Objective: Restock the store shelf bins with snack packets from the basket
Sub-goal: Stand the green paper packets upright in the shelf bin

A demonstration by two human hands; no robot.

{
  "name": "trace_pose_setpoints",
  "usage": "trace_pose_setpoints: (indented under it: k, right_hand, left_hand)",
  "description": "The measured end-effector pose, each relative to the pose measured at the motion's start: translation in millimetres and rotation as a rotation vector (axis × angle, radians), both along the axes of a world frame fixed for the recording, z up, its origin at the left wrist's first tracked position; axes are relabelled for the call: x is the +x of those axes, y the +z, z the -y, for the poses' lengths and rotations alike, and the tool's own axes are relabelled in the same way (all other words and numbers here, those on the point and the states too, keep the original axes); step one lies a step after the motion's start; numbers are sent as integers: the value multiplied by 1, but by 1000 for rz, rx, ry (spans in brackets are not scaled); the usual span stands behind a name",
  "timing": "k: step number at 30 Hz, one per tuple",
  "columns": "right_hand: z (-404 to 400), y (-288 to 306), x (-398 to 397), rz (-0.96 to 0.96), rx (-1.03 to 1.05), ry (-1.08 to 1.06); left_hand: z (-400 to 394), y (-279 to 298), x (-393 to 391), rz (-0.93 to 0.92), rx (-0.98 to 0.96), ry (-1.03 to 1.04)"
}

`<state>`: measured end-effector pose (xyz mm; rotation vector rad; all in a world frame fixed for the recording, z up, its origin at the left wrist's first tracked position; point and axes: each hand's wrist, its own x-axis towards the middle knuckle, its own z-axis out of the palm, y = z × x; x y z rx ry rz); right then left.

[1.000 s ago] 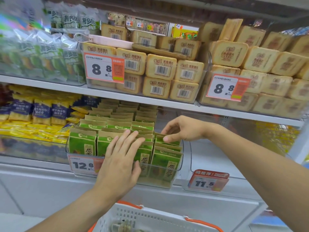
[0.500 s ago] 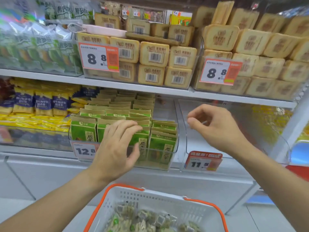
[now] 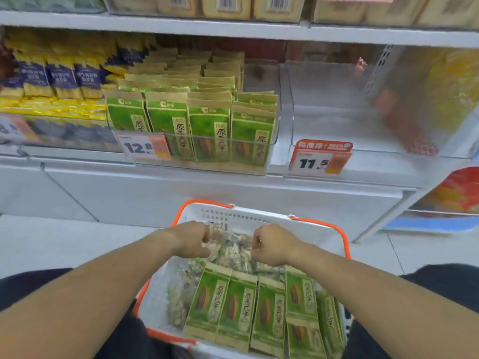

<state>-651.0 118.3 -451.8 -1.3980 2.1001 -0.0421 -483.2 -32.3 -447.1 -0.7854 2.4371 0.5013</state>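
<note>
- A white store shelf [image 3: 233,31] runs across the top of the scene, its lower level lined with clear plastic bins.
- A clear bin [image 3: 363,120] at right, marked by a red price tag reading 11.5 [image 3: 320,158], holds no packets that can be made out; a reddish shape shows blurred through its right wall.
- A second clear bin [image 3: 191,154], just left of it and tagged 12.8 [image 3: 143,146], stands packed with upright green snack packets [image 3: 210,125] in rows reaching to the back.
- Blue and yellow packets [image 3: 62,79] fill the bin at far left.
- A white basket [image 3: 248,216] with orange handles sits low in front of the shelf, between the person's knees.
- Green packets [image 3: 241,307] matching those on the shelf lie side by side in the basket's near half, label up.
- A heap of small pale snack packets [image 3: 233,251] fills the basket's far half.
- The left hand [image 3: 193,239] reaches into the heap, fingers curled round a clear-wrapped small packet [image 3: 215,233].
- The right hand [image 3: 272,244] is also in the heap, fingers curled down among the small packets; whether it actually holds one cannot be told.
</note>
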Motion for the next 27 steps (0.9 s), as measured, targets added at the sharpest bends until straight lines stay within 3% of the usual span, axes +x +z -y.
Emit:
trace_pose_setpoints:
  k: [4, 9, 14, 20, 23, 27]
  right_hand:
    - [-26, -49, 15, -48, 175, -48]
    - [-57, -97, 24, 87, 274, -207]
    - [-57, -111, 32, 166, 274, -239]
    - [-34, -110, 40, 320, 295, -252]
    - [-24, -109, 41, 330, 246, -324]
    - [-15, -102, 39, 343, 240, -341]
  left_hand:
    - [-21, -50, 17, -64, 64, 289]
    - [-59, -94, 39, 46, 117, 366]
    - [-54, -93, 39, 55, 134, 496]
    - [-53, -83, 27, 85, 166, 502]
    - [-57, -78, 23, -15, 111, 561]
    - [-63, -71, 21, -122, 174, 627]
